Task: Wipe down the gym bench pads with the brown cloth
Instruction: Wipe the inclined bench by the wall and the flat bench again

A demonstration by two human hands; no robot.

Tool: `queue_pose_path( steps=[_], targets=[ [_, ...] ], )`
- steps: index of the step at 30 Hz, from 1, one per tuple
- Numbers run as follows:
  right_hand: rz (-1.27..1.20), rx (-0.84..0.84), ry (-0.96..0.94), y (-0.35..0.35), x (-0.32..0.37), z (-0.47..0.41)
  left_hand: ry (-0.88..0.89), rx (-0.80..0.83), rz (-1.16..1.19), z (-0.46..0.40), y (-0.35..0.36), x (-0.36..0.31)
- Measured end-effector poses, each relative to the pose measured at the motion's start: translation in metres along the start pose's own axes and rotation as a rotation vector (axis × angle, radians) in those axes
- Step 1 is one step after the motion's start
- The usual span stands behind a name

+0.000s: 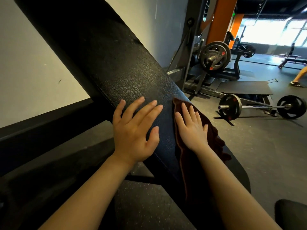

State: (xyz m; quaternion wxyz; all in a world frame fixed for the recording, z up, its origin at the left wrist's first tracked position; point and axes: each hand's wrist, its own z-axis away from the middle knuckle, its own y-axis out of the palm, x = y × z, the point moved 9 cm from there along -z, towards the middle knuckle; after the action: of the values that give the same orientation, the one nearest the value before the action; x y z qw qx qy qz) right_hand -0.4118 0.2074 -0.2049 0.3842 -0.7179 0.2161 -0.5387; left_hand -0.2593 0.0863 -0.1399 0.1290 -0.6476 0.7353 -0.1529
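Observation:
A long black leather bench pad [116, 67] slants from the upper left down toward me. My left hand [134, 130] lies flat on its lower left part with the fingers spread. The brown cloth [187, 160] is draped over the pad's right edge and hangs down below it. My right hand [192, 128] presses flat on the cloth with straight fingers, a short way to the right of my left hand.
A white wall [33, 63] stands behind the pad at the left. A loaded barbell [260, 107] lies on the dark rubber floor at the right, with a plate-loaded machine [214, 57] behind it. A person's leg [299, 77] shows at the far right edge.

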Motion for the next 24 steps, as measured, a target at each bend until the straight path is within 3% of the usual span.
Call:
queue_pose_path(
  steps=[2, 5, 9, 11, 16, 19, 21, 24],
  targets=[
    [0.024, 0.026, -0.026, 0.007, 0.007, 0.019, -0.014, 0.068, -0.014, -0.002, 0.002, -0.001],
    [0.062, 0.046, -0.207, 0.018, 0.043, 0.046, -0.015, 0.164, 0.06, 0.0, -0.008, -0.001],
    [0.088, 0.016, -0.526, 0.032, 0.119, 0.069, -0.1, 0.06, 0.011, 0.005, -0.07, 0.045],
    [0.121, -0.007, -0.598, 0.036, 0.148, 0.071, -0.196, 0.039, -0.096, 0.007, -0.096, 0.083],
    [0.141, 0.026, -0.586, 0.038, 0.189, 0.038, -0.423, 0.286, -0.399, 0.022, -0.095, 0.16],
    [0.055, 0.04, -0.534, 0.03, 0.196, 0.001, -0.565, 0.578, -0.645, 0.04, -0.084, 0.183],
    [0.035, 0.027, -0.489, 0.024, 0.193, -0.022, -0.59, 0.71, -0.727, 0.047, -0.075, 0.187],
    [0.029, -0.006, -0.436, 0.016, 0.185, -0.051, -0.548, 0.76, -0.761, 0.044, -0.067, 0.189]
  ],
)
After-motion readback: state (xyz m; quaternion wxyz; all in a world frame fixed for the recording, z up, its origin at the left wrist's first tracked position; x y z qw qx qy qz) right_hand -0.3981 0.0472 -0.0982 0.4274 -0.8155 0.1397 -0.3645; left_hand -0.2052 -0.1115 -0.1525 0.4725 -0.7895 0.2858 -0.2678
